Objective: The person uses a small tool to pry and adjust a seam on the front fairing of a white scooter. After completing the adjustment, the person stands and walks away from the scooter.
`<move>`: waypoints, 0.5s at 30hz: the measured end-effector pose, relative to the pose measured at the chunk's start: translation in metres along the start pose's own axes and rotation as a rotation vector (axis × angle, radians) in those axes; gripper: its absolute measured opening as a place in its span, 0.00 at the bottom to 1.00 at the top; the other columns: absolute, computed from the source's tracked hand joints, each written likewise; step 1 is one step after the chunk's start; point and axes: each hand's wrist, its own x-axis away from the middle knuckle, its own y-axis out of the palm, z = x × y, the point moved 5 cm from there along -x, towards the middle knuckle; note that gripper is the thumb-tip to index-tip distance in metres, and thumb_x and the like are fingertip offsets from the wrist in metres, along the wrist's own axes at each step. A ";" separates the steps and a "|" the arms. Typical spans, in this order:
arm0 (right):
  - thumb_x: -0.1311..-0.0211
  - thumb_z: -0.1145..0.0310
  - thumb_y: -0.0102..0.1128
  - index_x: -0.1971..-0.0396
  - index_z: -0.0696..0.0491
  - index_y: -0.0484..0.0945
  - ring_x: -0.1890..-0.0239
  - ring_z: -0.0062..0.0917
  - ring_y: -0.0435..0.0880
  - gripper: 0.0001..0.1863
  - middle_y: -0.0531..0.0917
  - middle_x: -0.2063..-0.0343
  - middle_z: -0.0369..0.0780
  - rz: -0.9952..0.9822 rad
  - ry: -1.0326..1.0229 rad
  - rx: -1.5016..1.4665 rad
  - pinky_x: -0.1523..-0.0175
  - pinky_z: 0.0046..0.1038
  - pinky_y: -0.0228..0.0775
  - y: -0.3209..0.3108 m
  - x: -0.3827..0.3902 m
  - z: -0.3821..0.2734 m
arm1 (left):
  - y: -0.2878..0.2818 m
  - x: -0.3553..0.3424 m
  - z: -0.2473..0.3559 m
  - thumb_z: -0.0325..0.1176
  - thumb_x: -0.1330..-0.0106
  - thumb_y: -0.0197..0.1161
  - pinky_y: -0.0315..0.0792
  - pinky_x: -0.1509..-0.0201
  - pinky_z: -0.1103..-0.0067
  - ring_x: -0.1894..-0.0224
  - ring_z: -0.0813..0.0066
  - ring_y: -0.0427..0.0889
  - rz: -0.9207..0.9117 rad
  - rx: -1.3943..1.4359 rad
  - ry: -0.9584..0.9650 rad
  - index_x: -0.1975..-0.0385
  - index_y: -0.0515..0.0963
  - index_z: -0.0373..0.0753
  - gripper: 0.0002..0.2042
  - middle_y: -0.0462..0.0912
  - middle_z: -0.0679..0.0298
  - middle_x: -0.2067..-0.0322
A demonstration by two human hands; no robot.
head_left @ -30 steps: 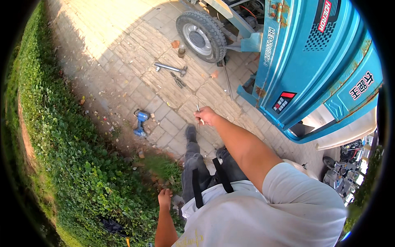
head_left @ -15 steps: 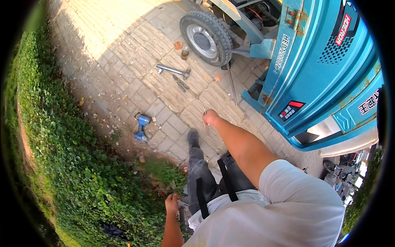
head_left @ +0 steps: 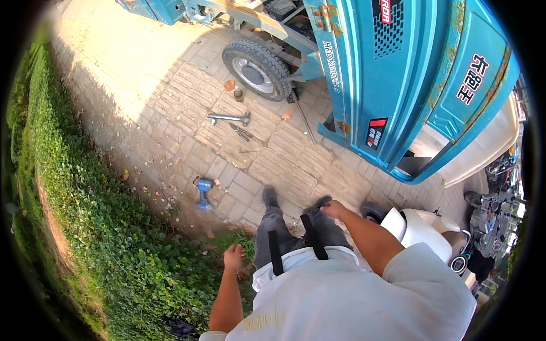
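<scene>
I stand on brick paving [head_left: 170,108] beside a blue vehicle [head_left: 398,85]. My left hand [head_left: 233,257] hangs by my hip over the grass edge, fingers curled, with nothing in it. My right hand [head_left: 333,210] is down against my right thigh, seen from the back, its fingers hidden. My grey trousers and dark shoes [head_left: 269,196] point toward the vehicle. A blue power tool [head_left: 203,190] lies on the paving just ahead of my left foot. Farther off lie a long metal wrench [head_left: 227,117] and dark pliers [head_left: 242,132].
The vehicle's wheel [head_left: 256,68] stands beyond the tools, with a thin rod [head_left: 304,119] leaning by it and a small can [head_left: 238,94] nearby. A green hedge [head_left: 102,227] runs along my left. A white scooter [head_left: 421,227] is parked at my right.
My right arm has dropped from reaching out ahead to my thigh. The view has swung toward the vehicle, and my left hand has risen slightly at my side.
</scene>
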 end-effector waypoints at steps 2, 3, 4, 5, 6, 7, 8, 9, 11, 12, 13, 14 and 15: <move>0.49 0.47 0.60 0.66 0.61 0.83 0.60 0.43 0.82 0.28 0.83 0.66 0.53 0.024 0.045 0.019 0.53 0.36 0.72 -0.004 0.035 0.067 | 0.006 -0.009 0.034 0.36 0.34 0.55 0.72 0.64 0.77 0.71 0.75 0.78 -0.040 -0.124 0.092 0.64 0.79 0.30 0.13 0.82 0.60 0.73; 0.47 0.47 0.59 0.66 0.61 0.83 0.61 0.42 0.83 0.28 0.84 0.67 0.53 0.063 0.056 0.022 0.53 0.36 0.72 0.000 0.051 0.099 | 0.012 -0.012 0.049 0.36 0.35 0.55 0.72 0.64 0.77 0.71 0.74 0.79 -0.061 -0.178 0.128 0.64 0.79 0.30 0.14 0.82 0.60 0.73; 0.47 0.46 0.57 0.65 0.60 0.83 0.59 0.43 0.82 0.29 0.83 0.64 0.53 0.054 0.120 -0.036 0.52 0.36 0.72 0.003 0.071 0.123 | 0.018 -0.017 0.065 0.36 0.35 0.55 0.72 0.64 0.77 0.71 0.74 0.79 -0.082 -0.238 0.167 0.63 0.79 0.29 0.14 0.82 0.60 0.73; 0.46 0.45 0.56 0.64 0.60 0.83 0.57 0.44 0.81 0.29 0.82 0.62 0.54 0.050 0.186 -0.104 0.51 0.36 0.72 0.008 0.090 0.145 | 0.026 -0.024 0.081 0.36 0.35 0.55 0.72 0.64 0.76 0.70 0.74 0.79 -0.110 -0.304 0.215 0.63 0.79 0.29 0.14 0.82 0.59 0.73; 0.45 0.44 0.54 0.64 0.60 0.83 0.56 0.44 0.81 0.30 0.82 0.62 0.54 0.042 0.172 -0.127 0.50 0.36 0.71 0.017 0.102 0.159 | 0.029 -0.036 0.084 0.37 0.34 0.54 0.71 0.67 0.77 0.72 0.75 0.78 -0.135 -0.375 0.222 0.63 0.78 0.30 0.14 0.82 0.61 0.73; 0.44 0.43 0.52 0.64 0.60 0.83 0.55 0.45 0.80 0.31 0.82 0.61 0.54 0.058 0.165 -0.167 0.49 0.37 0.70 0.025 0.116 0.176 | 0.035 -0.056 0.081 0.37 0.33 0.54 0.70 0.71 0.78 0.74 0.76 0.77 -0.177 -0.459 0.249 0.64 0.78 0.32 0.13 0.81 0.62 0.73; 0.42 0.42 0.50 0.64 0.60 0.83 0.54 0.46 0.80 0.31 0.82 0.61 0.55 0.098 0.173 -0.225 0.48 0.37 0.70 0.040 0.131 0.192 | 0.043 -0.076 0.090 0.38 0.32 0.53 0.68 0.75 0.79 0.75 0.77 0.76 -0.240 -0.557 0.294 0.64 0.77 0.33 0.13 0.81 0.64 0.72; 0.39 0.41 0.45 0.62 0.59 0.82 0.50 0.47 0.77 0.33 0.81 0.58 0.55 0.127 0.110 -0.069 0.46 0.38 0.68 0.084 0.127 0.253 | 0.077 -0.073 0.102 0.39 0.33 0.54 0.68 0.76 0.79 0.74 0.77 0.76 -0.386 -0.438 0.171 0.65 0.77 0.34 0.13 0.81 0.63 0.72; 0.39 0.39 0.44 0.56 0.60 0.79 0.49 0.47 0.76 0.35 0.79 0.54 0.56 0.207 0.382 -0.427 0.45 0.40 0.67 0.078 0.158 0.246 | 0.102 -0.040 0.125 0.38 0.33 0.52 0.69 0.76 0.78 0.74 0.75 0.77 -0.334 -0.689 0.006 0.62 0.75 0.38 0.11 0.80 0.63 0.71; 0.39 0.38 0.44 0.56 0.61 0.78 0.48 0.47 0.76 0.36 0.78 0.53 0.56 0.273 0.321 -0.616 0.45 0.40 0.67 0.081 0.164 0.246 | 0.106 -0.052 0.118 0.42 0.35 0.52 0.71 0.74 0.77 0.78 0.74 0.76 -0.325 -0.657 -0.074 0.66 0.76 0.38 0.13 0.79 0.65 0.77; 0.39 0.38 0.45 0.56 0.60 0.78 0.47 0.47 0.75 0.36 0.78 0.53 0.55 0.211 0.391 -0.632 0.44 0.39 0.66 0.085 0.163 0.247 | 0.122 -0.065 0.127 0.45 0.35 0.52 0.71 0.74 0.74 0.79 0.71 0.76 -0.515 -0.940 0.056 0.64 0.75 0.40 0.14 0.78 0.67 0.79; 0.39 0.36 0.44 0.57 0.60 0.79 0.47 0.44 0.76 0.37 0.80 0.55 0.54 0.372 0.380 -0.770 0.43 0.36 0.66 0.135 0.152 0.293 | 0.175 -0.069 0.124 0.46 0.34 0.52 0.71 0.73 0.74 0.76 0.70 0.78 -0.699 -1.304 0.257 0.63 0.76 0.39 0.15 0.79 0.66 0.77; 0.39 0.33 0.42 0.53 0.58 0.78 0.49 0.38 0.78 0.39 0.80 0.54 0.50 0.387 0.396 -1.028 0.44 0.36 0.67 0.160 0.140 0.310 | 0.213 -0.060 0.134 0.46 0.34 0.52 0.71 0.73 0.74 0.76 0.71 0.78 -0.757 -1.437 0.345 0.64 0.76 0.39 0.15 0.79 0.65 0.77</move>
